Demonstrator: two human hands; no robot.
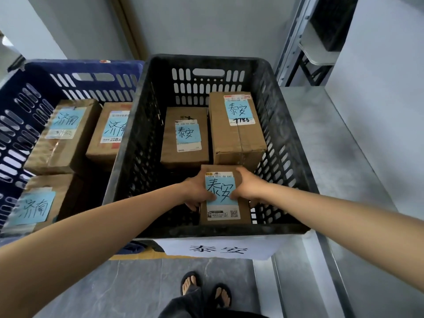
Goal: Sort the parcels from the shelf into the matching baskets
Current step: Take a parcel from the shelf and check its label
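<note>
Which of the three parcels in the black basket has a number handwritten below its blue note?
The far right parcel: 7786 is written under its note. The far left parcel and the near parcel show none.

Two baskets side by side: left basket, right basket. In the right basket, at the back, back-left parcel and, just beside it, back-right parcel; before them, by the front wall, near parcel, with left hand and right hand gripping its sides. In the left basket, first rear parcel and second rear parcel behind, with front parcel before them. Behind, far right: shelf frame.
</note>
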